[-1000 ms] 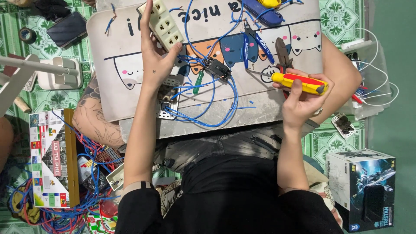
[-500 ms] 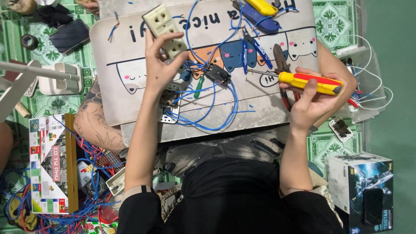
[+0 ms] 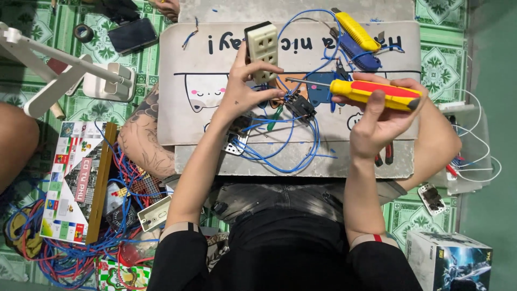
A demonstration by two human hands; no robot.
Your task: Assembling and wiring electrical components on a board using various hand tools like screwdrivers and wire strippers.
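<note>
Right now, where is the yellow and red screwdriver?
In the head view, the screwdriver lies level in the right hand, tip pointing toward the cream socket block in the left hand.

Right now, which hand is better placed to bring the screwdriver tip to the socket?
Probably the right hand: it grips the yellow-red screwdriver, whose tip points toward the cream socket that the left hand holds up.

Bright even light, soft shadows, sharp
</note>
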